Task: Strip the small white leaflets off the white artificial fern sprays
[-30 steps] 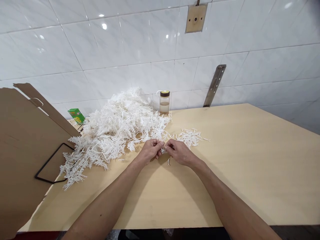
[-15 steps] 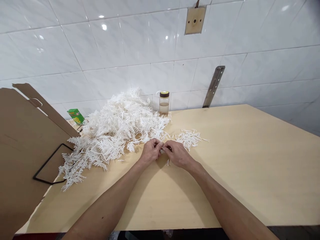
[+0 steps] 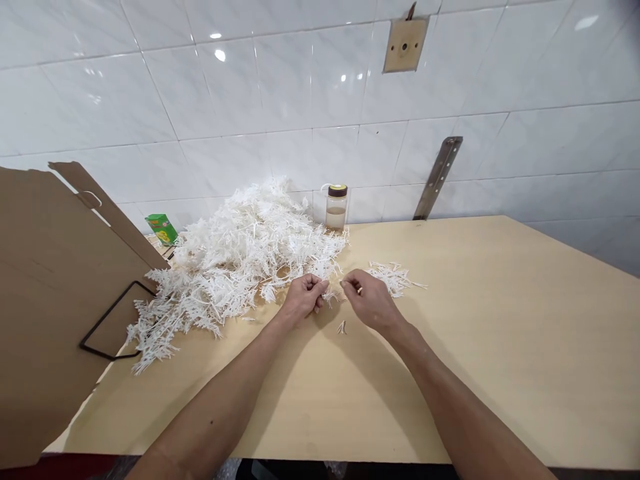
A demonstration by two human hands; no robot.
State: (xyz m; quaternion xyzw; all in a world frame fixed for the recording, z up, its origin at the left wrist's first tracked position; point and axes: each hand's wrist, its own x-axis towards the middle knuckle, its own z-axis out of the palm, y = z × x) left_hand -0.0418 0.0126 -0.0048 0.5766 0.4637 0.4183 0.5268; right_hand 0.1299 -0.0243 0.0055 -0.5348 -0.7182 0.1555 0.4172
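Note:
My left hand (image 3: 306, 297) is closed in a pinch on a white artificial foliage sprig (image 3: 330, 298), at the right edge of a big white foliage heap (image 3: 250, 243). Just right of it, my right hand (image 3: 367, 298) is also pinched, its fingertips apart from the left ones; a small pale bit shows at its fingers, too small to name. Behind the right hand lies a small pile of white foliage pieces (image 3: 397, 279). One tiny loose piece (image 3: 342, 327) rests on the table between my forearms.
A bottle with a dark lid (image 3: 337, 208) stands behind the heap, by the tiled wall. At left are a cardboard box (image 3: 55, 300), a black wire frame (image 3: 110, 323) and a green carton (image 3: 161, 229). A metal bracket (image 3: 438, 179) leans at the wall above the wooden table (image 3: 525, 347).
My hands, touching before, have come apart, the right one moving rightward. The loose piece now lies free below them. The whole view has shifted slightly.

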